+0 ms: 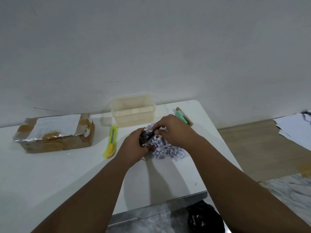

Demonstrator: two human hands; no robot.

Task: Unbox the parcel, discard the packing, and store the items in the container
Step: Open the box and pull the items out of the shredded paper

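Note:
A heap of shredded paper packing (166, 149) lies on the white table (50, 174) in front of me. My left hand (134, 145) grips a small dark item (146, 137) at the heap's left edge. My right hand (175, 130) pinches the same item from the right, over the shreds. What the item is cannot be made out. The opened cardboard parcel (55, 132) sits at the left. An empty translucent plastic container (133, 110) stands at the table's back, just beyond my hands.
A yellow box cutter (111, 142) lies between parcel and hands. A mint-green object on a cardboard backing (184, 117) rests at the back right. A black bag (205, 217) sits on the floor under the table's near right corner. Papers (296, 126) lie on the floor at the right.

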